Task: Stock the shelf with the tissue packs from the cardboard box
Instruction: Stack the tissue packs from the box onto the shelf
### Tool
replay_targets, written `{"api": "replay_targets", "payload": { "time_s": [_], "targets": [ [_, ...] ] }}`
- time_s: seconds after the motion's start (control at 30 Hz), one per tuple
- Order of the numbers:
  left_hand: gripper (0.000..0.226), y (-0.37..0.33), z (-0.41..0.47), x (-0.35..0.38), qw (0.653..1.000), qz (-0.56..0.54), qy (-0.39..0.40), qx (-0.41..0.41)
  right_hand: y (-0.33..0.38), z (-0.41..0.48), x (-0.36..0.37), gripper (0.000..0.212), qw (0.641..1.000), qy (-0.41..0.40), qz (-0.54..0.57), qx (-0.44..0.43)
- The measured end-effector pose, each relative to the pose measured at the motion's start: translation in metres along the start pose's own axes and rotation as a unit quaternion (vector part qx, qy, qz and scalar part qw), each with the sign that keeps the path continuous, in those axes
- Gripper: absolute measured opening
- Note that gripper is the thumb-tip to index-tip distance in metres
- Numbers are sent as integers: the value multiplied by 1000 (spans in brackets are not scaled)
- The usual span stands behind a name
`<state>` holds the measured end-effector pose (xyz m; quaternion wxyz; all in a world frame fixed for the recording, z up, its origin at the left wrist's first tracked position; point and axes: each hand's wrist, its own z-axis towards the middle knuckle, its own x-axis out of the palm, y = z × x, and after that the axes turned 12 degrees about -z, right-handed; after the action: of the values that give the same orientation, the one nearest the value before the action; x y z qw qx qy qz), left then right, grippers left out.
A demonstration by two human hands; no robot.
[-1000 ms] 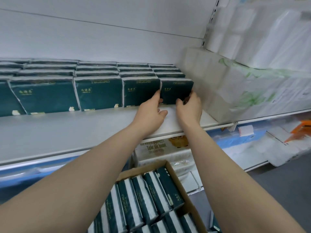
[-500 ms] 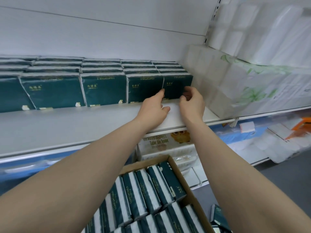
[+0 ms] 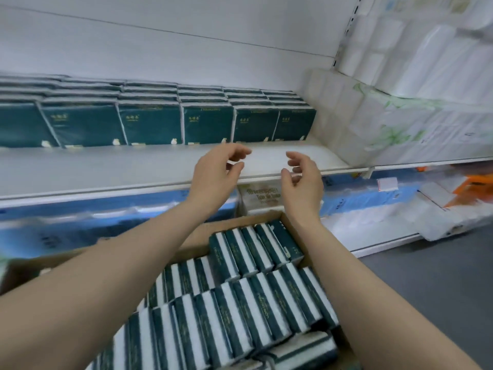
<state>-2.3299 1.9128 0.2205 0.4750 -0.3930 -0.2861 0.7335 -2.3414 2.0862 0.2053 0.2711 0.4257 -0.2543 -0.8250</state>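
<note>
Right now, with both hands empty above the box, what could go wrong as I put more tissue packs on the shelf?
1. The front packs stand upright on the shelf with bare board before them; a careless push from the left hand or right hand might tip them forward.
2. The boxed packs sit tightly in the cardboard box; pulling one might drag out its neighbours.

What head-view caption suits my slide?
Left hand and right hand hover empty between shelved teal tissue packs and cardboard box.

Bright, even, cool overhead light; soft shadows only. Wide-angle bends shelf [image 3: 149, 172] edges. Motion blur at right & bottom; centre sharper.
</note>
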Motion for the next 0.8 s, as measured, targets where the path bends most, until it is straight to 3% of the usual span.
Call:
{"api": "replay_targets", "payload": {
  "time_s": [0.1, 0.3, 0.43, 0.63, 0.8],
  "targets": [
    [25, 11, -38, -19, 1000, 25, -4, 7, 11, -42, 4, 31, 999, 41, 5, -19],
    [26, 32, -101, -37, 997, 49, 62, -11, 10, -111, 27, 25, 984, 143, -102, -28],
    [23, 40, -124, -38, 992, 38, 93, -76, 6, -133, 35, 19, 957, 226, -182, 2],
    [42, 65, -139, -34, 951, 69, 203, -221, 6, -148, 41, 44, 916, 287, -278, 28],
    [53, 74, -140, -30, 924, 70, 264, -267, 12, -147, 45, 61, 879, 324, -350, 3]
  ]
}}
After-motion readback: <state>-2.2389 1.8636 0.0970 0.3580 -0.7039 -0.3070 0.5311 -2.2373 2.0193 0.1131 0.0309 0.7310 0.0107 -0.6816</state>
